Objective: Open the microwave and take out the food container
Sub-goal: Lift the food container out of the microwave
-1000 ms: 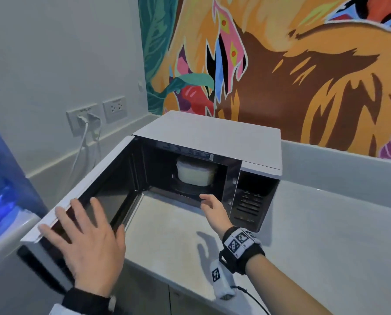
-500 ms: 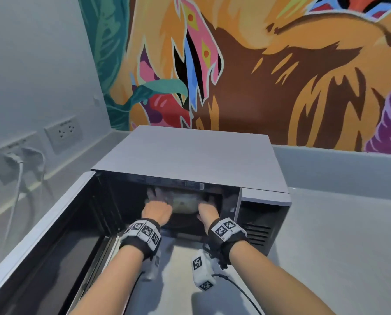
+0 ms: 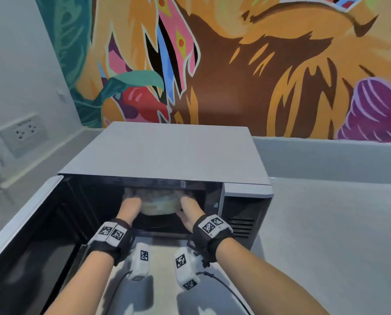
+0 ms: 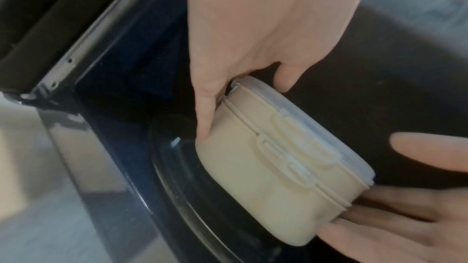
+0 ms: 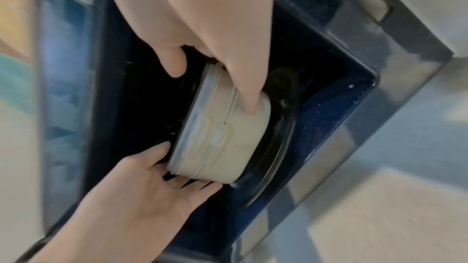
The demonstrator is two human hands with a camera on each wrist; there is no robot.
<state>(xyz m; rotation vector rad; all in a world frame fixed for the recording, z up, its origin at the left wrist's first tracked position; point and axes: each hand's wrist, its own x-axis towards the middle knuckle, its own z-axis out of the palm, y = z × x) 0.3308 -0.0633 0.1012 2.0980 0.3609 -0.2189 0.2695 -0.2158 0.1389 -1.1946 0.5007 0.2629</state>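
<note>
While the microwave (image 3: 167, 155) sits on the grey counter (image 3: 326, 235) with its door (image 3: 19, 258) swung wide to the left, both hands reach into the dark cavity. On the far left, a wall socket (image 3: 22, 133) is set into the pale wall, and a bright mural (image 3: 235, 64) fills the wall behind.

The left hand (image 3: 129, 208) is wrapped round the left side of the food container (image 3: 160, 204): in the left wrist view its thumb (image 4: 206, 107) presses the cream wall while another finger hooks over the lid (image 4: 316, 125). The container, cream with a clear clip-on lid, sits between the two hands over the glass turntable (image 5: 283, 137) inside the microwave; whether it touches the plate or is just lifted cannot be told.

The right hand (image 3: 188, 211) clamps the right side, its thumb (image 5: 249, 95) down the wall and a finger curled over the lid edge. Both wrists wear black straps with printed marker tags (image 3: 210, 226).
</note>
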